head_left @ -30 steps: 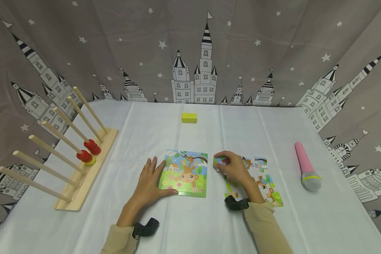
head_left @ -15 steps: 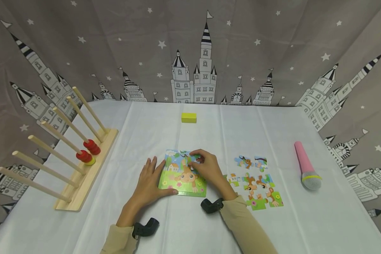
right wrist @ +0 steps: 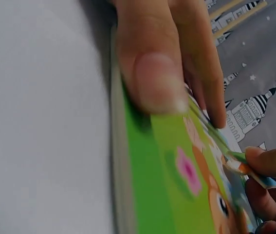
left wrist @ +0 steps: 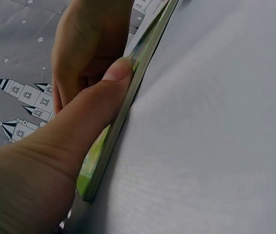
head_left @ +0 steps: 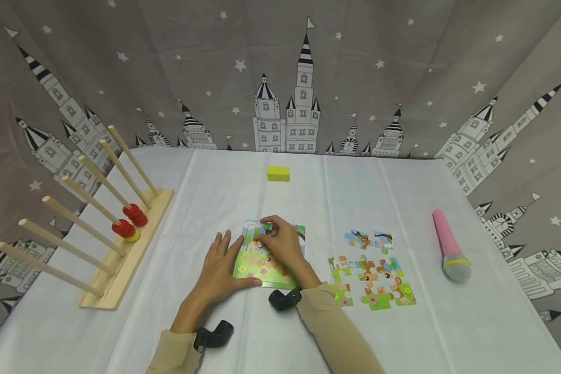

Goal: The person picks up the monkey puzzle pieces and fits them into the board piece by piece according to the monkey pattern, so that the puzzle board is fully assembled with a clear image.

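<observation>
A square monkey picture puzzle board [head_left: 264, 272] lies flat on the white cloth. My left hand [head_left: 219, 272] rests at its lower left corner, fingers extended along the left edge. In the left wrist view, the left thumb [left wrist: 103, 92] presses on the board's near rim. Above the board's upper left part, my right hand [head_left: 285, 246] pinches a small jigsaw piece [right wrist: 254, 170] between thumb and fingers. That piece is mostly hidden by the fingers in the head view.
Several loose jigsaw pieces [head_left: 388, 283] lie right of the board, partly joined. Further right is a pink toy microphone [head_left: 449, 244]. A yellow block [head_left: 278, 174] sits behind. At left stands a wooden peg rack [head_left: 156, 210] with red rings [head_left: 134, 214] and a yellow one.
My right hand has picked up a jigsaw piece from the loose ones and carried it left over the board, to its upper left part. The left hand has stayed in place.
</observation>
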Action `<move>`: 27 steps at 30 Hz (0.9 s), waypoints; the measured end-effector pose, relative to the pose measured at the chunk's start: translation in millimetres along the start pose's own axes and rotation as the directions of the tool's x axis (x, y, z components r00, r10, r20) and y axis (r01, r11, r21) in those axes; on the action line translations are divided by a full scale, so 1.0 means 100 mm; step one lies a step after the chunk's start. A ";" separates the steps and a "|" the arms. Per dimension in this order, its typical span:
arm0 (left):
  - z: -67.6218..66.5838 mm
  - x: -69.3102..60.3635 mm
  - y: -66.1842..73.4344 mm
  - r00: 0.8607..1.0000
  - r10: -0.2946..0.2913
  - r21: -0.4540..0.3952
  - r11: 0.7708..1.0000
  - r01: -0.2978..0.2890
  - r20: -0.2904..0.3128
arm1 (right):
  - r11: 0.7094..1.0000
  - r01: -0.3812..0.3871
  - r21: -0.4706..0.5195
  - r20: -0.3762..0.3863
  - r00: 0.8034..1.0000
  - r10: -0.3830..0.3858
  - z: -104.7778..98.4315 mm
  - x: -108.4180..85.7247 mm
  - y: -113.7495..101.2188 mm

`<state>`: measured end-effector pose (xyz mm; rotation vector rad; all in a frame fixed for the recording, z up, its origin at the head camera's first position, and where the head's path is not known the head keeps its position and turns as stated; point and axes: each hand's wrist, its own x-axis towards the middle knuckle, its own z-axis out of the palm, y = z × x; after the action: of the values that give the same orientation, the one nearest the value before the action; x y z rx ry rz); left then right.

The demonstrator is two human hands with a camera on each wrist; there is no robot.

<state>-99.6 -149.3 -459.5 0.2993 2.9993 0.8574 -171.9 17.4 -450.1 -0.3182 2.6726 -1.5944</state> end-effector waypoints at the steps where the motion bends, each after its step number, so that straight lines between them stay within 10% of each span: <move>1: 0.00 0.00 0.00 1.000 0.002 0.001 1.000 -0.002 -0.001 | 1.000 -0.009 0.011 0.002 1.000 0.009 0.02 0.01 -0.01; 11: -0.01 0.01 0.01 1.000 -0.004 0.000 1.000 0.004 0.006 | 0.998 -0.060 -0.015 0.033 0.998 0.061 0.08 0.07 -0.08; 27: -0.02 0.00 0.00 1.000 0.010 0.002 1.000 -0.010 -0.008 | 0.974 0.064 -0.219 0.028 0.998 -0.059 0.13 0.04 -0.09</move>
<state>-99.3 -150.0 -457.9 0.3113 3.0086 0.8583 -173.2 1.3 -447.5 -0.4223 2.8539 -1.3001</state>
